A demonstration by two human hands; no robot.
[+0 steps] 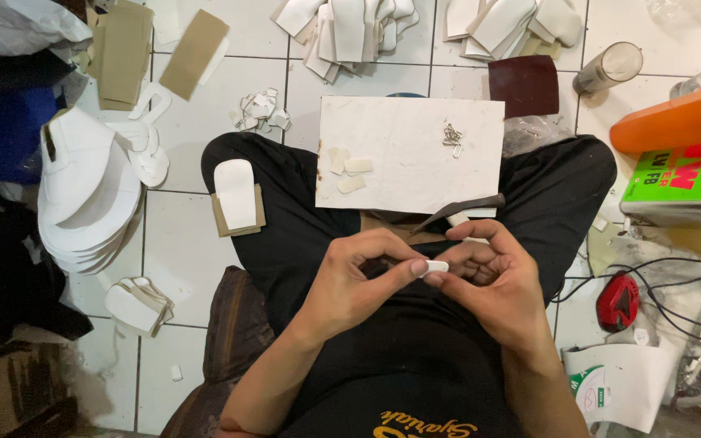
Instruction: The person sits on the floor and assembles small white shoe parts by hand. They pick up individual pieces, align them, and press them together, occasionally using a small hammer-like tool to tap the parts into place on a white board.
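Two hands meet over the lap of a person who sits cross-legged on a white tiled floor (196, 243). The left hand (359, 280) and the right hand (492, 284) both pinch a small white strip (434, 267) between thumb and fingertips, so the fingers of each hand are closed on it. The strip is held just above the black trousers, near the lower edge of a white board (411, 150) that lies across the knees. The right hand also keeps a thin dark tool (460, 211) between its fingers; the tip of the tool points up toward the lower edge of the board.

Near the left edge of the board lie three small pale pieces (349, 172), close together. Near its upper right corner lie some small metal clips (452, 138). On the left knee rests a rounded white piece on a brown card (237, 199). At the far left of the floor a stack of white shoe parts (83, 199) stands, and more white cut pieces (350, 32) lie beyond the upper edge of the board. An orange bottle (675, 122) lies at the right, above a green box (679, 182), and a red device with black cable (617, 302) is beside the right knee.
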